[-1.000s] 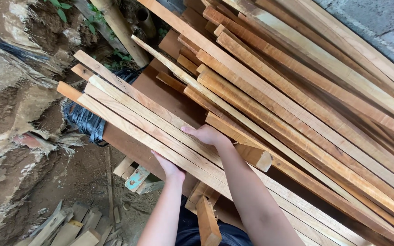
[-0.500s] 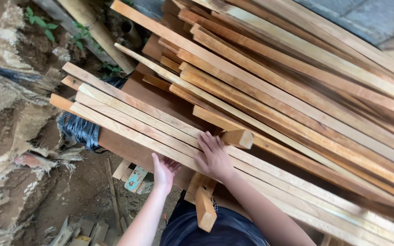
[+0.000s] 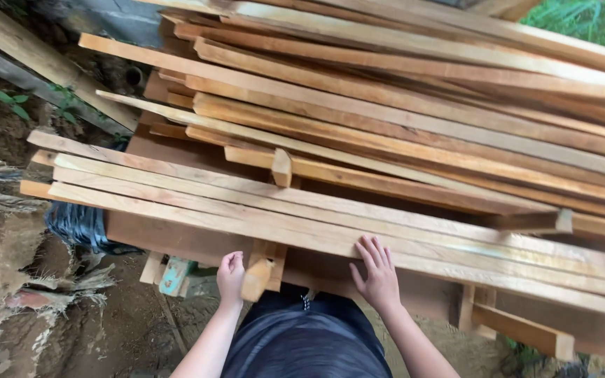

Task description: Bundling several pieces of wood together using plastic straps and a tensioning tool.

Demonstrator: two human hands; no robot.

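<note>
Both hands (left [image 3: 230,273], right [image 3: 376,274]) press the front plank [image 3: 302,234].

Soft, even daylight, reasonably sharp.
The stacked planks [image 3: 400,133] are evenly lit without glare; dark shadow sits beneath them, and wide-angle distortion bends their lines near the edges.

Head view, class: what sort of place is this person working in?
Probably an outdoor timber stack or small wood yard: long sawn planks piled loosely, bare earth beneath, and green plants at the edge.
</note>
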